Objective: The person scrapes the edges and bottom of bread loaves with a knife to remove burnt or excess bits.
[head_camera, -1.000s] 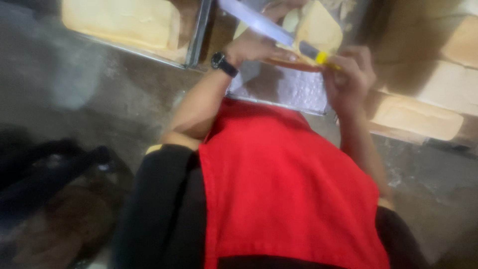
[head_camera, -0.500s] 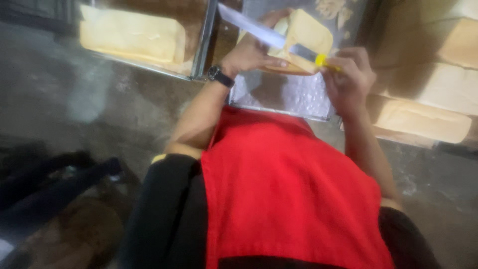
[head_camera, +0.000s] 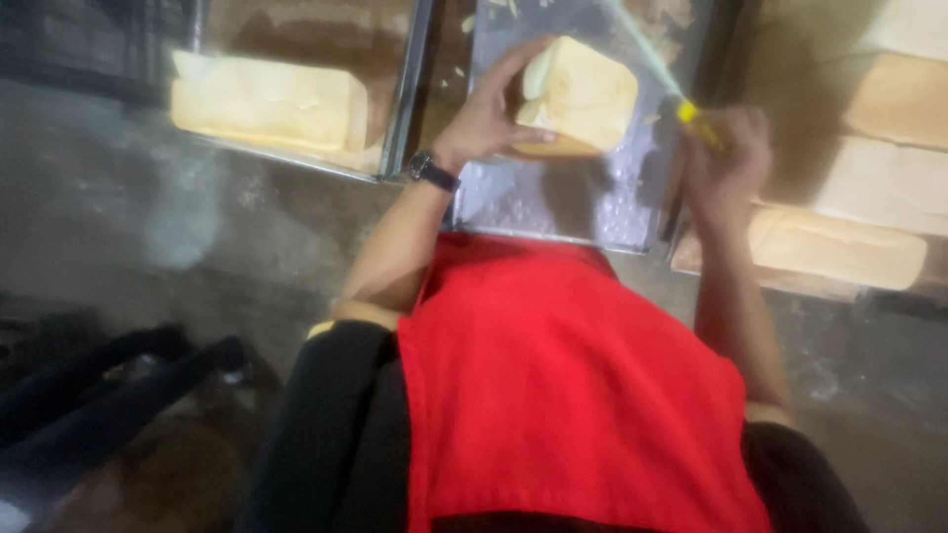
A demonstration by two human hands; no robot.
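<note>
Grey concrete floor lies under a metal tray (head_camera: 553, 212). Over the tray, the left hand (head_camera: 489, 118) cups a pale loaf (head_camera: 583, 99); beside it, the right hand (head_camera: 726, 148) grips a yellow-handled knife (head_camera: 657, 74). More loaves (head_camera: 267, 104) sit left of the tray.

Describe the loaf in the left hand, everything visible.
The loaf is a pale cream block of bread with a browner crust along its lower edge. It sits tilted above a metal tray. The left hand grips its left side; the knife, held by the right hand, meets its upper right corner.
</note>
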